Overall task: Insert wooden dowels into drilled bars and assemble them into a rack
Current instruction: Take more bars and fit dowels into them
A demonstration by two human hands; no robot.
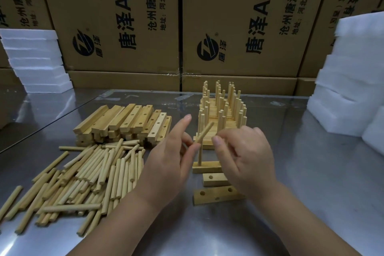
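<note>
One pale round dowel (204, 132), tilted, pinched by left hand (168, 164) fingers; right hand (247, 158) grip unclear.

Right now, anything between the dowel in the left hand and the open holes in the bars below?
Partly. The right hand covers the right ends of the three bars. The held dowel, pinched by the left hand, has a clear path to the visible left holes; only the upright dowel stands nearby.

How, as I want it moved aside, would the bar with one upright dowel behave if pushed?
Probably stiff and light: the bar is a short wood block. On the shiny metal table it should slide easily. Pushed at its dowel, it may tip, as that stands tall over a narrow base.
</note>
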